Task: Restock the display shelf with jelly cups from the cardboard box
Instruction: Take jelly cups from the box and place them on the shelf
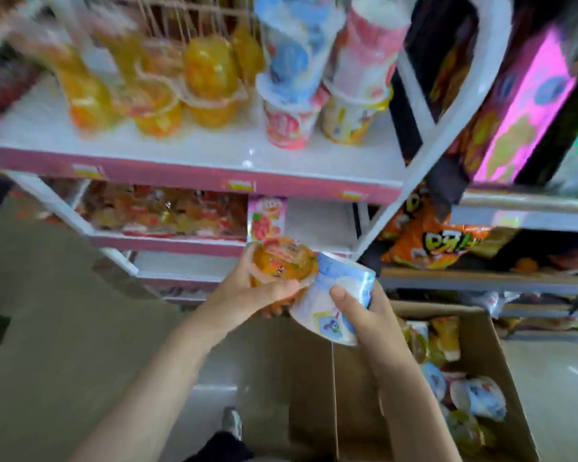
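Observation:
My left hand [247,291] grips an orange jelly cup [282,261] in front of the lower shelves. Beside it, my right hand [364,315] holds a white and blue jelly cup [334,295], tilted on its side. The two cups touch. The cardboard box [481,345] stands open at the lower right with several jelly cups [477,395] inside. The white display shelf [214,151] above carries orange jelly cups [211,81] on the left and stacked blue, pink and yellow cups [327,78] on the right.
A lower pink-edged shelf [167,240] holds bagged sweets and a small pink box [266,218]. Orange snack bags [431,241] fill the neighbouring rack on the right. My shoe [231,425] shows on the grey floor below.

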### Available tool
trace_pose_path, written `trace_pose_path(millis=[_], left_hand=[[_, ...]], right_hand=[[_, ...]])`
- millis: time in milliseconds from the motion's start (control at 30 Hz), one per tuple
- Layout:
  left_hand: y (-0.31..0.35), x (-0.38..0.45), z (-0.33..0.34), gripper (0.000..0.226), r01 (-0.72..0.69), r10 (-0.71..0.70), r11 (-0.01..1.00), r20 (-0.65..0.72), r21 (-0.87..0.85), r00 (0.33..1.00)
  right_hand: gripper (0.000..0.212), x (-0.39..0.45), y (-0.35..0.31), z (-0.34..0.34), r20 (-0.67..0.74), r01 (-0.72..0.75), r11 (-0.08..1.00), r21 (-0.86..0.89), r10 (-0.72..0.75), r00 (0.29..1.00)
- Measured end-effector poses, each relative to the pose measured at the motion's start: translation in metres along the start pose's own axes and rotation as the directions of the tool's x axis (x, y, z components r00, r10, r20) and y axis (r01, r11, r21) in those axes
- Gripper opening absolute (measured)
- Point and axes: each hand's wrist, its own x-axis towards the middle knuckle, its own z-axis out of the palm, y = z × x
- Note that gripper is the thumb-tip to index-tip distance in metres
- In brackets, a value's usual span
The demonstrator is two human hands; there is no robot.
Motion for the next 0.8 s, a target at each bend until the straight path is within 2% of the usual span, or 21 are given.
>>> trace_pose_path(millis=[67, 100, 200, 267, 300, 400, 500, 600, 700, 800], left_hand=[[0.044, -0.016, -0.024, 0.076, -0.063, 0.063, 0.998, -0.026, 0.003, 0.998], [0.062, -0.022, -0.035, 0.083, -0.094, 0.094, 0.996, -0.049, 0.011, 0.994], [0.101, -0.034, -0.067, 0.130, -0.130, 0.140, 0.989, -0.178, 0.066, 0.974], [0.116, -0.038, -0.088, 0.142, -0.144, 0.159, 0.987, -0.279, 0.074, 0.947], [0.120, -0.038, -0.097, 0.136, -0.152, 0.164, 0.986, -0.319, 0.064, 0.933], [0.130, -0.037, -0.124, 0.080, -0.185, 0.183, 0.982, -0.428, 0.037, 0.885], [0.125, -0.031, -0.148, 0.095, -0.170, 0.182, 0.983, -0.493, 0.068, 0.851], [0.120, -0.032, -0.162, 0.079, -0.166, 0.186, 0.983, -0.462, 0.082, 0.867], [0.110, -0.029, -0.173, 0.096, -0.134, 0.183, 0.981, -0.436, 0.140, 0.881], [0.104, -0.022, -0.181, 0.103, -0.105, 0.158, 0.984, -0.432, 0.143, 0.888]], right_hand=[[0.056, -0.001, -0.038, 0.026, 0.015, 0.071, 0.997, -0.021, -0.071, 0.997], [0.056, 0.000, -0.056, 0.038, 0.022, 0.119, 0.992, -0.032, -0.118, 0.993], [0.062, 0.008, -0.106, 0.070, 0.052, 0.264, 0.962, -0.073, -0.261, 0.964], [0.061, 0.018, -0.133, 0.088, 0.055, 0.344, 0.935, -0.091, -0.340, 0.939], [0.061, 0.025, -0.144, 0.096, 0.051, 0.378, 0.919, -0.107, -0.375, 0.926], [0.066, 0.056, -0.164, 0.125, 0.030, 0.488, 0.849, -0.201, -0.493, 0.870], [0.067, 0.090, -0.161, 0.159, 0.009, 0.510, 0.793, -0.333, -0.538, 0.843], [0.070, 0.114, -0.145, 0.181, -0.012, 0.462, 0.791, -0.401, -0.509, 0.861], [0.085, 0.127, -0.138, 0.187, -0.070, 0.411, 0.772, -0.485, -0.502, 0.862], [0.087, 0.137, -0.136, 0.190, -0.079, 0.405, 0.737, -0.542, -0.524, 0.848]])
